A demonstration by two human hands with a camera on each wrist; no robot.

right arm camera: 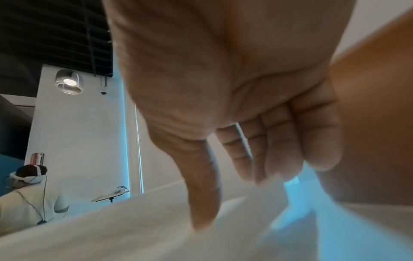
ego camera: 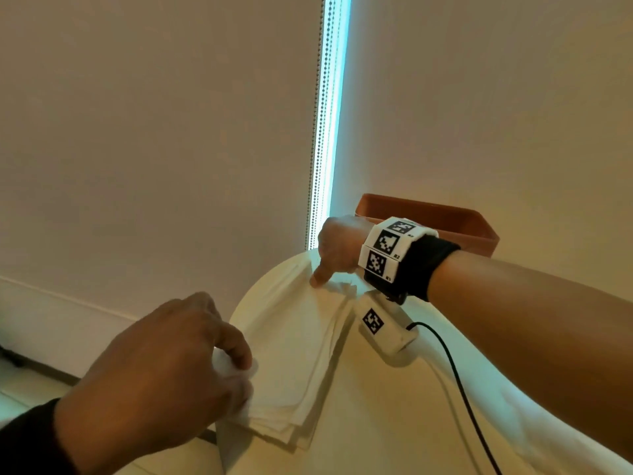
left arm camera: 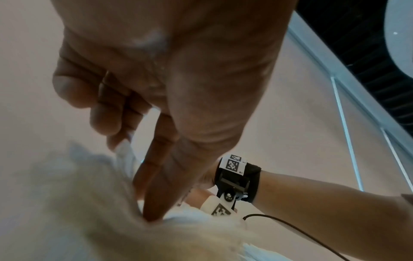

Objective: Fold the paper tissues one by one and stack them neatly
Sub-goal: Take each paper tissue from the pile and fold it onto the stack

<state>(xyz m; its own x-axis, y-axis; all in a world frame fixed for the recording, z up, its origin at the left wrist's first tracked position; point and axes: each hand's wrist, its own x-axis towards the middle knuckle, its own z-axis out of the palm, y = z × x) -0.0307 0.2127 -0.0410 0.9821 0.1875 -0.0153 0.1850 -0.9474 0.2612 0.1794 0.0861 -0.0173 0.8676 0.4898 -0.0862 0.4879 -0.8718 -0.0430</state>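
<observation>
Pinching tissues [ego camera: 294, 354] — both hands

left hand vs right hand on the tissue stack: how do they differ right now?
Grip: the left hand pinches the near corner of the tissue stack between thumb and fingers; the right hand pinches the far end.
Wear: the right hand has a marker-covered wrist band in the head view; the left hand shows only a dark sleeve.
Position: the left hand is nearer the camera, the right hand by the brown tray.
Shared: both hold the same stack.
</observation>
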